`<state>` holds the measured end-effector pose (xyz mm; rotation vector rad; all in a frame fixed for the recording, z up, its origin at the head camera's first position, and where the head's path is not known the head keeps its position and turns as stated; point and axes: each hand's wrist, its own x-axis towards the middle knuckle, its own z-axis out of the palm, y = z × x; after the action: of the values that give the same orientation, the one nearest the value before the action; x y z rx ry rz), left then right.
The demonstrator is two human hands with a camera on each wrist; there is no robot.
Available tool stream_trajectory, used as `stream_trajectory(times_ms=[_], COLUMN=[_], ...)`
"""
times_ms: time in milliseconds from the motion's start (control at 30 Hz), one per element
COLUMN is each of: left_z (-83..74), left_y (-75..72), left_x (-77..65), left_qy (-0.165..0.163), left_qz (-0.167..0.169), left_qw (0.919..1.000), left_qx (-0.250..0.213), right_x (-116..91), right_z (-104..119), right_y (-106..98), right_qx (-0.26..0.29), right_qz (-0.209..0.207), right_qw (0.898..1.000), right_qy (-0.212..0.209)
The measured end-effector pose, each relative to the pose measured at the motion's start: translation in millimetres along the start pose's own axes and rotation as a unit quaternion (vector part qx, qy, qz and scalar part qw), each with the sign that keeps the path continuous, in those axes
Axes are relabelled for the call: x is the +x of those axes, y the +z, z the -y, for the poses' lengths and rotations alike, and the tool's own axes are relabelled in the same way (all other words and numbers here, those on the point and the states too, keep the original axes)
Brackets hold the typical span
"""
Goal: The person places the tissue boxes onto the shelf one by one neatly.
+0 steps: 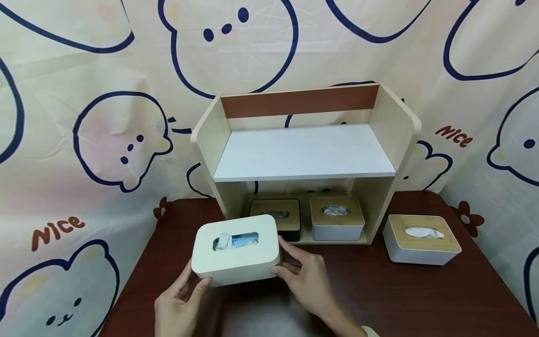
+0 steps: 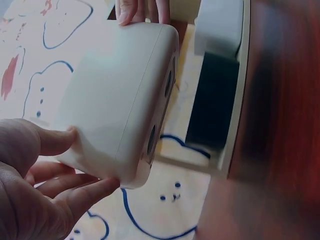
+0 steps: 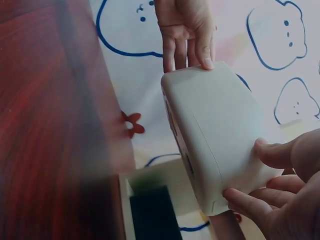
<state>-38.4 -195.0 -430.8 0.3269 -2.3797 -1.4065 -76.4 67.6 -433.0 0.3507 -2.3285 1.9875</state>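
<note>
A cream tissue box (image 1: 236, 269) with an oval slot is held off the table in front of the shelf unit. At its left end my left hand (image 1: 178, 299) grips it, thumb on the near side. My right hand (image 1: 305, 278) grips the opposite end, thumb also in front. A white tissue and blue packaging show through the slot. In the left wrist view the box (image 2: 115, 95) lies between both hands, its underside edge facing the shelf. The right wrist view shows the same box (image 3: 215, 135) with my fingers around its near end.
The two-tier shelf unit (image 1: 303, 152) has a white upper board. On its lower level stand a dark tissue box (image 1: 290, 220) and a white one with a wooden lid (image 1: 337, 224). Another wooden-lidded tissue box (image 1: 423, 245) sits right of the unit on the brown table (image 1: 379, 295).
</note>
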Motion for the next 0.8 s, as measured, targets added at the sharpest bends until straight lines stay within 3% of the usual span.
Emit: stream_trajectory(times_ms=[300, 533, 800], left_z=[-25.7, -48.7, -71.9], left_y=[15.8, 12.9, 8.0], left_x=[3.1, 11.0, 17.7], left_qy=[0.056, 0.102, 0.124], left_qz=[0.014, 0.023, 0.026], left_qw=[0.9980, 0.9942, 0.9917], left_qx=[-0.024, -0.023, -0.022], right_x=[-9, -8, -5], right_z=[17, 34, 55], right_y=[-29, -46, -55], right_qx=[-0.033, -0.050, -0.093], right_qz=[-0.055, -0.063, -0.086], right_qw=[0.998, 0.995, 0.988], right_qy=[-0.018, -0.054, -0.084])
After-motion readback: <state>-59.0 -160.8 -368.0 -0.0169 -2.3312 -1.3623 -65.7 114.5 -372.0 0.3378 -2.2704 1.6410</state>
